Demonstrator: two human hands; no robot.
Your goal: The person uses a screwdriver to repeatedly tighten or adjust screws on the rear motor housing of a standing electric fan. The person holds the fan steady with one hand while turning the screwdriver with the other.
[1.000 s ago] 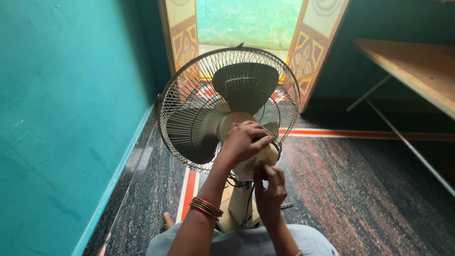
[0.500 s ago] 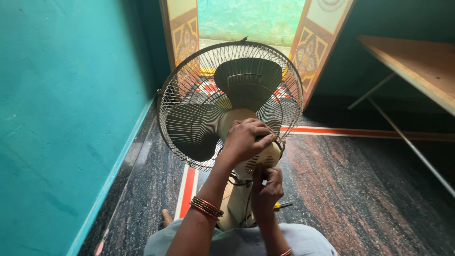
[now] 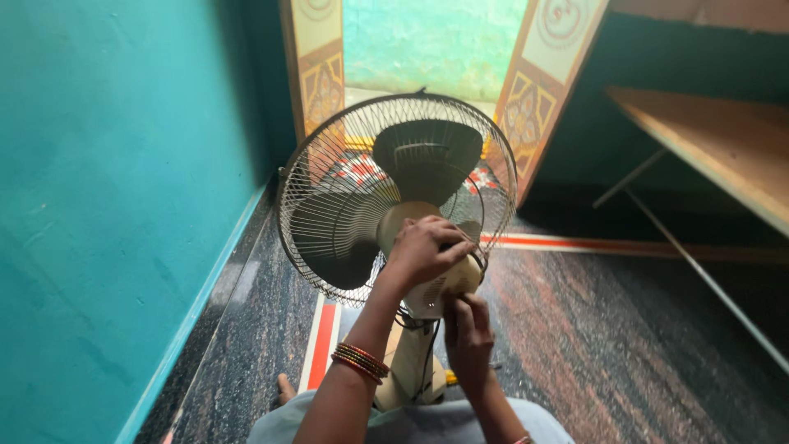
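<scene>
Two hands on a fan standing on the dark floor near a teal wall. Left hand curled over the top of the cream motor housing, fingers bent and gripping it. Right hand just below, fingers pressed up against the housing's underside; what they pinch, impossible to tell. Bangles on the left wrist. Wire cage and blades facing an open doorway. Wooden shelf off right.

**Bare arms, bangles on the left wrist**

The left hand has a bare forearm, with a stack of thin red and gold bangles just below the wrist. The right hand is bare. Pale grey-blue cloth covers the lap beneath both forearms.
</scene>
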